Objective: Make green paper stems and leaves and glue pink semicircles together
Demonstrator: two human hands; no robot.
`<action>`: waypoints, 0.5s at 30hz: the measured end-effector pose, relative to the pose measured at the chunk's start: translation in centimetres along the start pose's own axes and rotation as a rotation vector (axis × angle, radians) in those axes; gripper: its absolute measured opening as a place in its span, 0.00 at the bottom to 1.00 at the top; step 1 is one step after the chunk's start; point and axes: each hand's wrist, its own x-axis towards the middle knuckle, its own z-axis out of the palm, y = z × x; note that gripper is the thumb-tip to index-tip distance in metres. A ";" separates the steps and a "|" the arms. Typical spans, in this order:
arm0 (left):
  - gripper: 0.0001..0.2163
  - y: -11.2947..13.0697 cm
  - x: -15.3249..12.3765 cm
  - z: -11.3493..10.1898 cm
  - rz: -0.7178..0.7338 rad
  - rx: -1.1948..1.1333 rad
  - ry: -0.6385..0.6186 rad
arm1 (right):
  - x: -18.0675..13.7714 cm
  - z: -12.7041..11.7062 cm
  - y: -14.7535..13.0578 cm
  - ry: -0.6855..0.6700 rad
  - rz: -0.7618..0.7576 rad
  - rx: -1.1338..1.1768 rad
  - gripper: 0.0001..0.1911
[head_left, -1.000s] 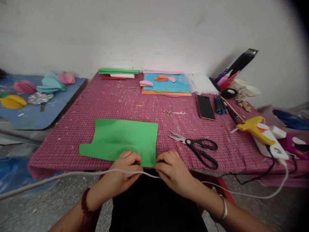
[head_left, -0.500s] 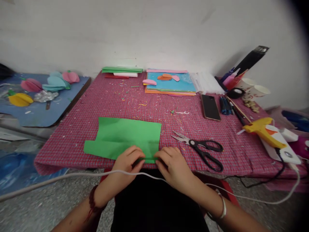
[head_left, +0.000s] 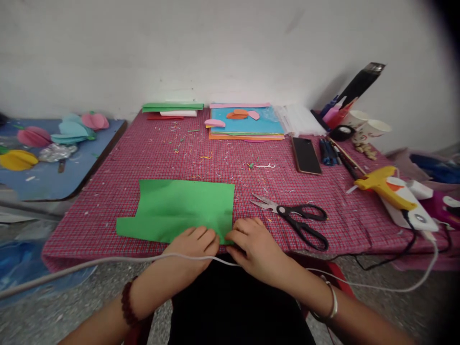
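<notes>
A green sheet of paper (head_left: 187, 201) lies at the front edge of the table, its near side folded over in a strip that sticks out to the left. My left hand (head_left: 196, 247) presses on the fold near the sheet's right end, fingers closed and curled over the paper. At the near right corner, my right hand (head_left: 251, 242) pinches the folded edge between thumb and fingers. Black-handled scissors (head_left: 287, 211), blades parted, lie just right of the paper.
A white cable (head_left: 143, 259) runs across in front of my forearms. A yellow glue gun (head_left: 384, 189), a phone (head_left: 306, 155) and paper cups (head_left: 373, 132) are on the right. Coloured paper sheets (head_left: 251, 125) lie at the back. Paper fruit shapes (head_left: 72, 129) sit on a blue board (head_left: 72, 177).
My left hand has flattened from a pinch onto the fold. My right hand stays at the corner. The whole view has shifted slightly, with things on the table appearing further left.
</notes>
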 end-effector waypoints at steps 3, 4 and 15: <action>0.07 0.1 0.6 -0.5 0.053 0.049 -0.057 | 0.2 0.0 0.1 -0.017 -0.017 -0.025 0.05; 0.05 0.1 0.8 -0.5 0.058 0.048 -0.062 | 0.2 0.0 0.1 -0.018 -0.022 -0.033 0.05; 0.09 -2.3 -5.5 0.8 -0.322 0.025 0.222 | 0.1 0.8 0.6 0.142 -0.067 -0.056 0.09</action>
